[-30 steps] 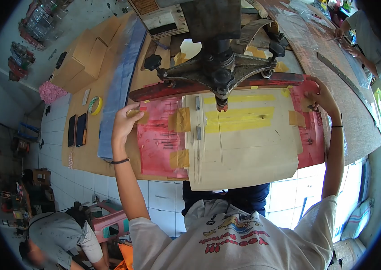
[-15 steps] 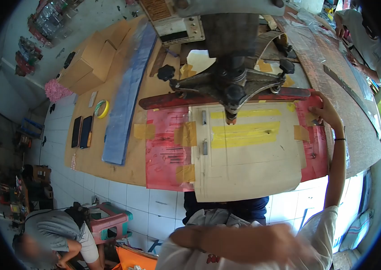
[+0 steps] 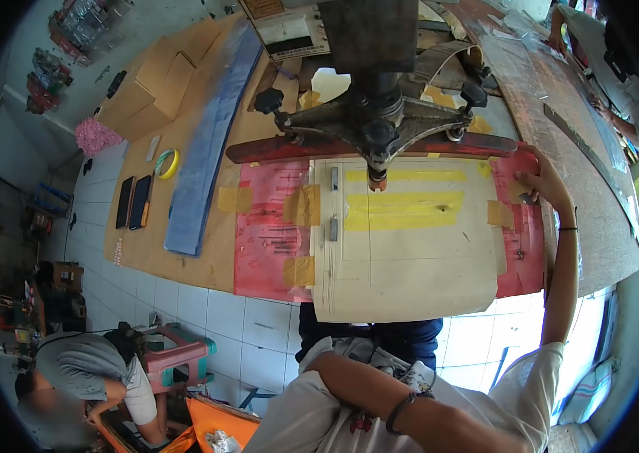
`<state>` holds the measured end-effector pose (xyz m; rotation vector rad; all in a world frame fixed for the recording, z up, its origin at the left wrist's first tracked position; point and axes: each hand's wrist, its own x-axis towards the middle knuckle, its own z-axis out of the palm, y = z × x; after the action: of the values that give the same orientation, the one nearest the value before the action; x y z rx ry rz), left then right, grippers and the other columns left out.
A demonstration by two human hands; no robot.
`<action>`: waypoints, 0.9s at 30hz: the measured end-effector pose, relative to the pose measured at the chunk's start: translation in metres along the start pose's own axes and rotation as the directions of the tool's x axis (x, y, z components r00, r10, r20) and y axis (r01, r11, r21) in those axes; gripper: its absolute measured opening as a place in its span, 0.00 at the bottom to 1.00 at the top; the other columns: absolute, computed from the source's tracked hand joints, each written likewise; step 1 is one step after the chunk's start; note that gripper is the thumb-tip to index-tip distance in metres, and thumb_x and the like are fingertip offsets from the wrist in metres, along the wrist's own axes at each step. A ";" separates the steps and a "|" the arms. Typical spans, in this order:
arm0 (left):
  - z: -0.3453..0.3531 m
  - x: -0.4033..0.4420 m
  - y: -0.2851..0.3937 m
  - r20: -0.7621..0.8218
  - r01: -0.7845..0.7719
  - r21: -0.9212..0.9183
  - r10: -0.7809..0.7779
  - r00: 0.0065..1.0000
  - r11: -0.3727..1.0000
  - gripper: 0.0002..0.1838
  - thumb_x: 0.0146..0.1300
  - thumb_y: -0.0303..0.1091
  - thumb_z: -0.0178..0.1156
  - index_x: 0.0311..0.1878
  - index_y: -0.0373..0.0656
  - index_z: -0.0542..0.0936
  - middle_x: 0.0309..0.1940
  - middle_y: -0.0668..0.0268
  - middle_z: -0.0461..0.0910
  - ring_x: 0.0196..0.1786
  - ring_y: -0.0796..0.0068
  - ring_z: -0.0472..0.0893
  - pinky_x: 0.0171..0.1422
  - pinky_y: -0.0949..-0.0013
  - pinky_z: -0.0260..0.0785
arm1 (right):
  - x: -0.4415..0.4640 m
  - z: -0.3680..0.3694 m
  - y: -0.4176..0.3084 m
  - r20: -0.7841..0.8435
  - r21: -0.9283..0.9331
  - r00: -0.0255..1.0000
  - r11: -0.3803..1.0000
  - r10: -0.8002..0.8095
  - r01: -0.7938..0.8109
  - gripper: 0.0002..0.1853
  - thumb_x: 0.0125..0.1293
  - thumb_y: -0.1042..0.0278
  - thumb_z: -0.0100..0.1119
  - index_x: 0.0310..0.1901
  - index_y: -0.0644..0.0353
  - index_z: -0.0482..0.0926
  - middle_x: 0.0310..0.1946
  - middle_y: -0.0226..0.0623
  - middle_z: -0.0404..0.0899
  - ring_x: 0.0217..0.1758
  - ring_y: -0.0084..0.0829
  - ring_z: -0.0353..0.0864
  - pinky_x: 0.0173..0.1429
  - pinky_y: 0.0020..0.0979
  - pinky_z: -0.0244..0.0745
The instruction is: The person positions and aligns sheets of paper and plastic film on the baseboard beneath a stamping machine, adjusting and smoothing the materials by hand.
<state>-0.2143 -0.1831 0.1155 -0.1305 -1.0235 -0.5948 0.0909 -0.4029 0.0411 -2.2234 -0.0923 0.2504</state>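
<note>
My right hand [image 3: 547,181] grips the upper right corner of the red sheet [image 3: 273,253], its thumb bent over the surface and other fingers at the edge. My left hand [image 3: 478,434] is off the work, low in front of my shirt; its fingers are hidden at the bottom edge. A beige board [image 3: 418,275] with yellow tape strips [image 3: 402,210] and two small metal pieces at its left side lies on the red sheet. Brown tape [image 3: 301,205] joins them. Above stands a machine head [image 3: 377,140] with black knobs and a long red bar [image 3: 297,149] along the board's top edge.
A blue folded sheet [image 3: 210,158], a yellow tape roll [image 3: 168,164], two dark flat items [image 3: 140,202] and a cardboard box [image 3: 149,90] lie on the left. One person [image 3: 93,370] bends at lower left; another [image 3: 610,72] works at upper right. A metal strip [image 3: 584,143] lies right.
My left hand has let go of the sheet's upper left corner and swung down across my body to the right. My right hand stays at its corner.
</note>
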 end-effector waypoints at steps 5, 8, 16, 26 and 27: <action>-0.013 -0.016 0.066 -0.216 0.149 0.402 -0.065 0.974 0.903 0.24 0.73 0.50 0.65 0.60 0.40 0.82 0.52 0.59 0.84 0.51 0.66 0.84 0.57 0.63 0.74 | -0.007 -0.003 -0.003 0.002 0.027 0.999 0.999 -0.036 0.036 0.36 0.65 0.71 0.70 0.73 0.54 0.67 0.46 0.35 0.83 0.26 0.19 0.79 0.22 0.24 0.78; -0.022 -0.071 0.160 -0.589 0.578 0.804 0.054 0.806 0.136 0.21 0.66 0.42 0.72 0.57 0.42 0.81 0.49 0.62 0.83 0.48 0.66 0.82 0.58 0.63 0.74 | -0.005 -0.002 0.005 -0.041 0.050 0.995 0.995 -0.087 0.089 0.37 0.66 0.74 0.69 0.74 0.55 0.65 0.42 0.39 0.85 0.26 0.24 0.84 0.24 0.25 0.81; 0.002 -0.152 0.266 -0.764 0.635 -0.041 0.434 0.478 -0.772 0.61 0.50 0.65 0.75 0.78 0.35 0.62 0.80 0.50 0.59 0.82 0.47 0.57 0.83 0.43 0.50 | -0.009 -0.005 0.000 -0.013 0.055 0.999 0.998 -0.029 0.030 0.38 0.64 0.75 0.69 0.75 0.58 0.62 0.47 0.44 0.84 0.30 0.28 0.87 0.25 0.28 0.84; 0.019 -0.165 0.248 -0.816 0.565 -0.054 0.363 0.451 -0.823 0.78 0.33 0.79 0.73 0.81 0.33 0.55 0.83 0.49 0.51 0.86 0.47 0.49 0.86 0.37 0.31 | -0.006 -0.007 0.002 -0.020 0.126 1.000 0.992 0.024 -0.022 0.37 0.67 0.73 0.69 0.75 0.59 0.63 0.49 0.44 0.83 0.36 0.27 0.87 0.27 0.28 0.86; 0.018 -0.166 0.248 -0.810 0.544 -0.064 0.362 0.462 -0.836 0.78 0.33 0.79 0.73 0.81 0.33 0.56 0.83 0.49 0.52 0.85 0.47 0.49 0.86 0.37 0.30 | -0.003 -0.006 0.006 -0.038 0.097 0.999 0.995 -0.030 0.034 0.37 0.67 0.73 0.69 0.75 0.59 0.64 0.49 0.44 0.84 0.37 0.27 0.87 0.27 0.28 0.86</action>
<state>-0.1616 0.0978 0.0283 2.8460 -0.2694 -0.0120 0.0887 -0.4120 0.0403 -2.1268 -0.0935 0.1924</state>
